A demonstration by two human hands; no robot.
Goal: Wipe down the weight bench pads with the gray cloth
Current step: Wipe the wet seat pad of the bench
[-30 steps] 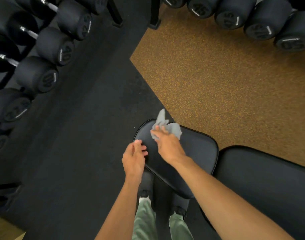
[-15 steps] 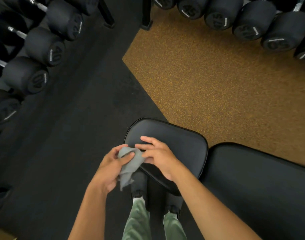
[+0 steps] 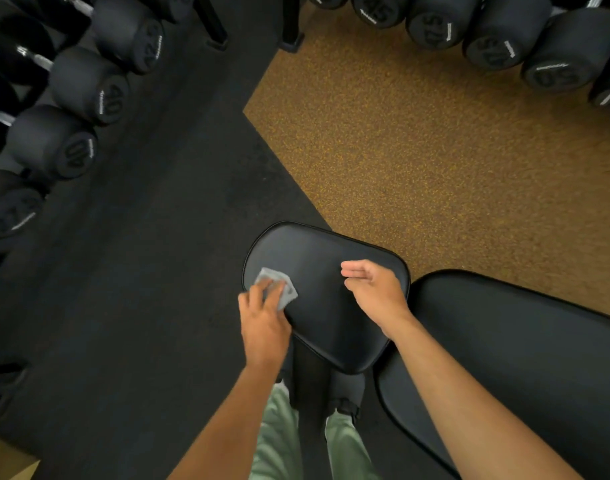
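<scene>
1. Two black padded vinyl surfaces of the weight bench are seen: a smaller rounded seat pad [image 3: 326, 271] and, beside it on its right, a longer back pad [image 3: 504, 341], parted by a narrow gap.
2. A small crumpled gray cloth [image 3: 279, 289] is pressed flat against the seat pad under the fingers of the left hand [image 3: 263, 322]; the grip is a downward press with fingers laid over the cloth, not a pinch.
3. The cloth is located at the near-left edge of the seat pad; its uncovered corners stick out beyond the fingertips, away from the person and to the right.
4. The long axis of the cloth cannot be told, since part of it is hidden under the hand.
5. The right hand [image 3: 372, 289] is held over the right part of the seat pad, well to the right of the grip, fingers straight and together, pointing left, nothing held; contact with the pad cannot be told.
6. Black round-ended dumbbells [image 3: 88, 84] are racked far beyond the grip.
</scene>
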